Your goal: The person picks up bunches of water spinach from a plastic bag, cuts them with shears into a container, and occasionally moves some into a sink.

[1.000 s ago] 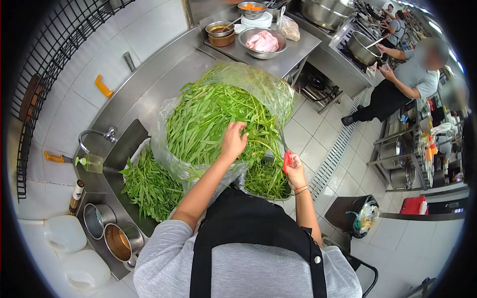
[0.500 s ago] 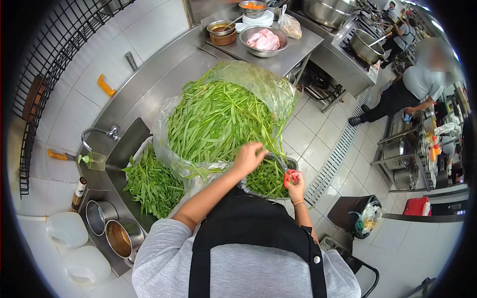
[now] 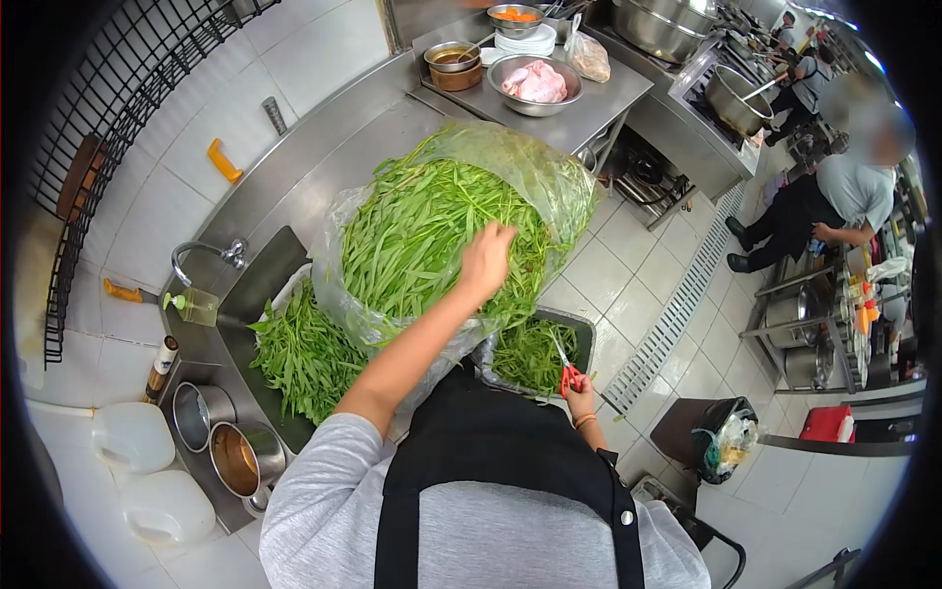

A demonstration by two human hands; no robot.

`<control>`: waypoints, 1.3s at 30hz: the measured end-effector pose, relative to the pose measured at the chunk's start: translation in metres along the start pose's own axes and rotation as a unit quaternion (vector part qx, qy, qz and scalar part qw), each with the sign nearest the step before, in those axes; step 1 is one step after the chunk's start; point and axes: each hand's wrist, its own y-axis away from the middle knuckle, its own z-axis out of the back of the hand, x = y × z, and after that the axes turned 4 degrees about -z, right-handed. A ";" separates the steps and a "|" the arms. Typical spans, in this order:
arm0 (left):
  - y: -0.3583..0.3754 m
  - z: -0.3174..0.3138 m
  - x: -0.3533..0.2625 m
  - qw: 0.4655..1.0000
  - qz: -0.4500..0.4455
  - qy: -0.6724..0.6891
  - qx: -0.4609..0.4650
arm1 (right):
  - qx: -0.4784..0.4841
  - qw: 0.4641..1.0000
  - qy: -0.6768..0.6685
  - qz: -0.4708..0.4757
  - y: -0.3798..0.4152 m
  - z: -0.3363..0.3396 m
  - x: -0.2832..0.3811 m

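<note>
My left hand [image 3: 489, 257] is over the long-leafed greens [image 3: 412, 236], which fill a large clear plastic bag [image 3: 549, 177]. Its fingers are bent and slightly blurred, so I cannot make out whether they grip any stems. My right hand [image 3: 581, 399] is closed round the red handles of scissors [image 3: 568, 373], whose blades are parted and point up over a dark bin [image 3: 586, 339] holding cut stems and leaves [image 3: 530, 358]. More leafy greens [image 3: 304, 353] are heaped in the steel sink [image 3: 285, 250] to the left of the bag.
A bowl of raw meat [image 3: 510, 74] stands on the counter ahead. Left of the sink are a tap [image 3: 234, 253], a soap bottle [image 3: 196, 306] and steel pots [image 3: 201, 412]. To the right are a floor drain [image 3: 677, 304], a trash bin [image 3: 687, 432] and a standing co-worker [image 3: 849, 191].
My left hand has moved up and away from the scissors to over the bagged greens. The scissors have dropped slightly and swung clear of the stems. The co-worker has shifted right.
</note>
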 end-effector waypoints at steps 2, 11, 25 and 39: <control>-0.026 -0.011 0.029 0.995 -0.046 -0.062 -0.057 | 0.018 0.998 -0.051 -0.010 0.001 -0.004 -0.008; 0.033 -0.003 -0.026 0.979 -0.183 0.065 -0.054 | -0.006 0.990 -0.133 -0.042 0.025 -0.014 0.076; 0.129 0.022 -0.013 0.929 0.078 0.353 -0.084 | 0.201 0.913 -0.335 -0.118 0.021 -0.097 0.223; -0.002 0.020 0.012 0.973 -0.210 -0.052 0.077 | 0.143 0.951 -0.271 -0.031 -0.022 -0.070 0.209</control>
